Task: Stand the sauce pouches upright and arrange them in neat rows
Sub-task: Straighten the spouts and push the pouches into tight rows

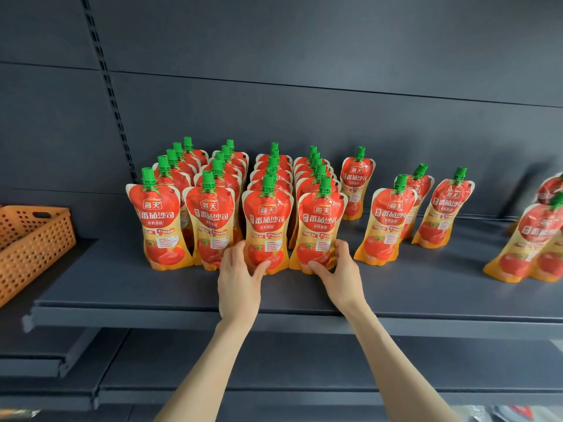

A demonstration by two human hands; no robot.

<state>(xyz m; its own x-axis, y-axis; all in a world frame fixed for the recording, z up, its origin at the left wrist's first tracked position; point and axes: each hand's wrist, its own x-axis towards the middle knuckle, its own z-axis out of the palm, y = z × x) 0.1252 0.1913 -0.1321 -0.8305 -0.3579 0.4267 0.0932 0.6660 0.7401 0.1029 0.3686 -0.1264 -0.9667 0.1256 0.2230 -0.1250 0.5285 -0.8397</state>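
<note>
At the left edge an orange perforated basket (33,239) sits beside the dark shelf (137,287). On the left half of that shelf the sauce pouches, red and orange with green caps, stand upright in four rows that run from near to far, each several deep and close together. The first row's front pouch (160,223) and the second row's front pouch (210,226) stand untouched side by side. The left hand (239,281) grips the base of the third row's front pouch (266,229), thumb across its front and fingers curled round its left side. The right hand (341,269) grips the base of the fourth row's front pouch (320,229) likewise, fingers wrapped round its right edge. Just right of the fourth row, far back, a single pouch (357,184) stands alone. Further right three loose pouches (387,220) stand upright but scattered, leaning slightly, one partly behind another. At the right edge two blurred pouches (530,245) stand near the shelf's front.
</note>
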